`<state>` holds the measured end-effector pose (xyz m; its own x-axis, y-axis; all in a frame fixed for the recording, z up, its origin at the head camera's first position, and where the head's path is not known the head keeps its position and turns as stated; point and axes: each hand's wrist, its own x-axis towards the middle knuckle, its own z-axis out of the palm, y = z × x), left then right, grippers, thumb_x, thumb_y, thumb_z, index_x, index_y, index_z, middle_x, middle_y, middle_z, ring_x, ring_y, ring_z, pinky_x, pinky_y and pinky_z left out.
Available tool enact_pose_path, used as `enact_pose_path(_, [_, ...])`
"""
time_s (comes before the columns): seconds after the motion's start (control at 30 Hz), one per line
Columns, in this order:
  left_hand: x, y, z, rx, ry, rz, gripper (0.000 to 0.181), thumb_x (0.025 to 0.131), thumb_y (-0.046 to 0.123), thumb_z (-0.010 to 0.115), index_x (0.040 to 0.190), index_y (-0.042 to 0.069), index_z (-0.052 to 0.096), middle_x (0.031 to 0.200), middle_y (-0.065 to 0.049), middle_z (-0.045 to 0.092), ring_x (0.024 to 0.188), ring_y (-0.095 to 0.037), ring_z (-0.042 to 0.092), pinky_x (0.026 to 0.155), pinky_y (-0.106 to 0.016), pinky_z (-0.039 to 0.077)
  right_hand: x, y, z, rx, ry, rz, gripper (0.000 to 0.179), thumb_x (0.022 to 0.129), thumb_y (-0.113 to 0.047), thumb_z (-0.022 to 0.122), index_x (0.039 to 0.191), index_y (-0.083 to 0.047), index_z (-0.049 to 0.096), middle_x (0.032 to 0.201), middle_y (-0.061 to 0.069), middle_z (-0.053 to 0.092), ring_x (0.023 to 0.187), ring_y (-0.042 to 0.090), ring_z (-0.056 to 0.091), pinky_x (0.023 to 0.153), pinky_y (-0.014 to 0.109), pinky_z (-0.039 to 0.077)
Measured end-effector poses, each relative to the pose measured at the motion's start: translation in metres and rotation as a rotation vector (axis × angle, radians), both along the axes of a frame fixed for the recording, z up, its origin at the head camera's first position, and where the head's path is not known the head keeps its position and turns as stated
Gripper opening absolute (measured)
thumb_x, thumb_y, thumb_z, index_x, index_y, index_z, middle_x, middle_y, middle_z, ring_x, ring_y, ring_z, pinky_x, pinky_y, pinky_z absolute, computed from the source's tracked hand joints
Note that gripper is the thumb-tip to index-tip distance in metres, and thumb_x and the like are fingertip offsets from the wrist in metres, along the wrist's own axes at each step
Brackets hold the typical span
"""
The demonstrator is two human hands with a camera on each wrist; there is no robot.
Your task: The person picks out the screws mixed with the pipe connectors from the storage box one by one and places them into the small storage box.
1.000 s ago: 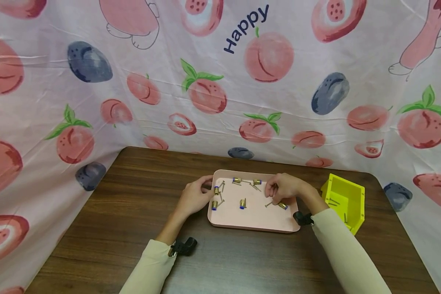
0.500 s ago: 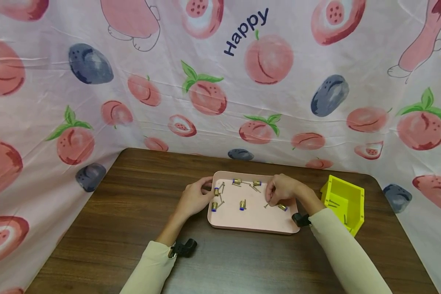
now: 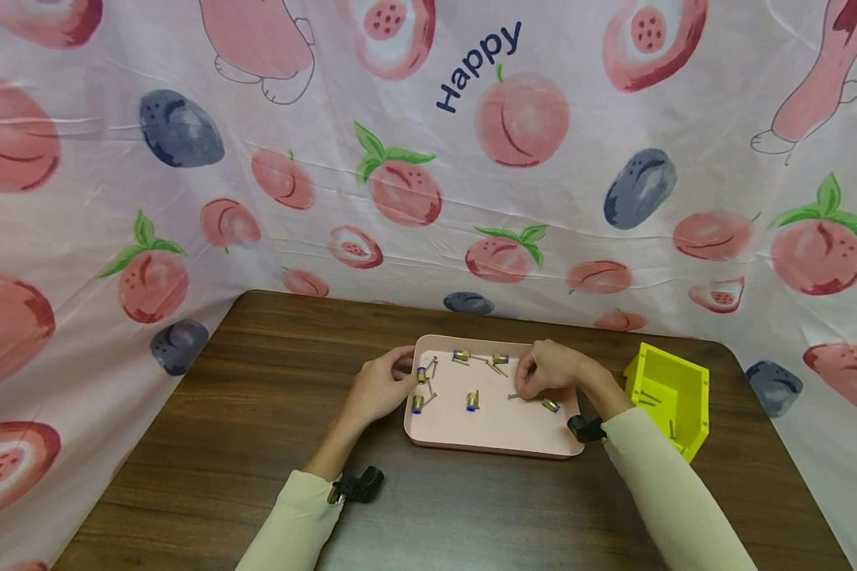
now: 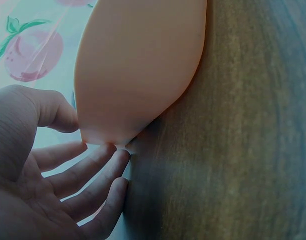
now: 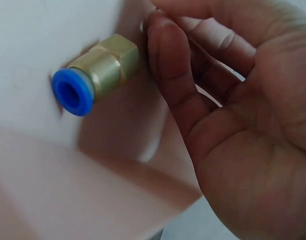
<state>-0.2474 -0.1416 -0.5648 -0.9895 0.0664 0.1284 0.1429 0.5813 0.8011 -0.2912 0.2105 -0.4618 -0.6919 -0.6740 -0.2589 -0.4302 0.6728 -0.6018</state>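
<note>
You are pinching one screw [image 3: 513, 396] in the narrowed fingers of your right hand [image 3: 551, 369], keeping it inside the pink tray [image 3: 500, 432], between the central fitting [image 3: 472, 401] and the right-hand fitting [image 3: 551, 405]. Compared with one second ago, your right hand is sitting slightly farther from the right-hand fitting, and the screw is lying more nearly level across the head view, its exposed end pointing leftward. This is suggesting that you are adjusting the screw's position apart from that fitting and are not yet releasing it. Your left hand [image 3: 382, 387] is holding the tray's left end, as it was before. The head view alone is showing the loose screws [image 3: 431, 387] elsewhere in the tray and the yellow bin [image 3: 674, 369] standing to the right on the tabletop [image 3: 278, 365]. The left wrist view is revealing what the head view is hiding: your thumb [image 4: 63, 114] is bearing on the tray's rim while your fingertips [image 4: 122, 157] are meeting its lower edge. The right wrist view is resolving the right-hand fitting's blue collar and brass body, but your fingers are obscuring the screw there.
</note>
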Motion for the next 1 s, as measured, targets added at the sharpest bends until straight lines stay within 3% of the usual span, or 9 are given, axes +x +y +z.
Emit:
enact_pose_path(0.43, [-0.001,-0.001,0.000,-0.008,-0.021,-0.005,0.054,0.095,0.034,0.076,0.149,0.024,0.070,0.122,0.008,0.080,0.094,-0.005,0.076,0.086,-0.038,0.062,-0.001,0.003,0.002,-0.129,-0.098,0.022,0.010,0.083,0.001,0.079,0.084,-0.008,0.076,0.077,-0.006,0.064,0.075,0.012,0.057,0.070,0.026,0.048])
enact_pose_path(1.0, [-0.001,0.000,-0.001,-0.012,-0.019,-0.007,0.054,0.095,0.032,0.075,0.149,0.025,0.069,0.122,0.007,0.080,0.094,-0.006,0.076,0.086,-0.039,0.061,0.008,0.006,0.014,-0.218,0.026,0.010,0.005,0.086,-0.005,0.078,0.090,-0.006,0.080,0.082,-0.005,0.068,0.077,0.015,0.059,0.071,0.028,0.049])
